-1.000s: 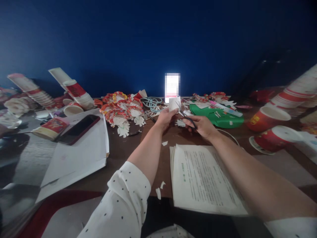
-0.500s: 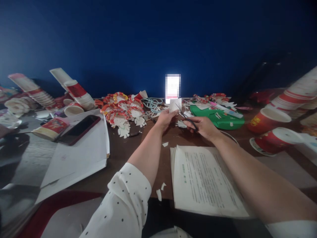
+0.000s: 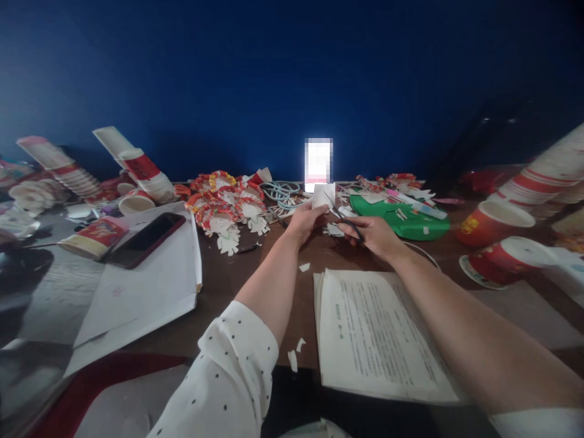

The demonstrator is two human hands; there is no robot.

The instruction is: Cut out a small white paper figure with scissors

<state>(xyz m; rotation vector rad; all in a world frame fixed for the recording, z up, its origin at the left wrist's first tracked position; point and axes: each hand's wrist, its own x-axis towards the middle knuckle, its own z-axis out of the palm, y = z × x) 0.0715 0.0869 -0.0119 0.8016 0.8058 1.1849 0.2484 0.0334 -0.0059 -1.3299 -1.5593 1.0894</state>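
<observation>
My left hand pinches a small white piece of paper above the far part of the table. Dark-handled scissors are gripped in my right hand, their blades pointing up and left against the right side of the paper. Whether the blades are cutting at this instant is too small to tell. Below the hands, white scraps lie on the brown tabletop. Just beyond the paper stands a bright, pixelated screen.
Printed sheets lie in front. To the left are a phone on a white board, stacked paper cups and red-and-white paper crafts. A green sheet and red cups are on the right. Behind rises a blue wall.
The whole view has shifted very slightly downward. Both hands keep nearly the same pose, with the scissors still at the paper's right side.
</observation>
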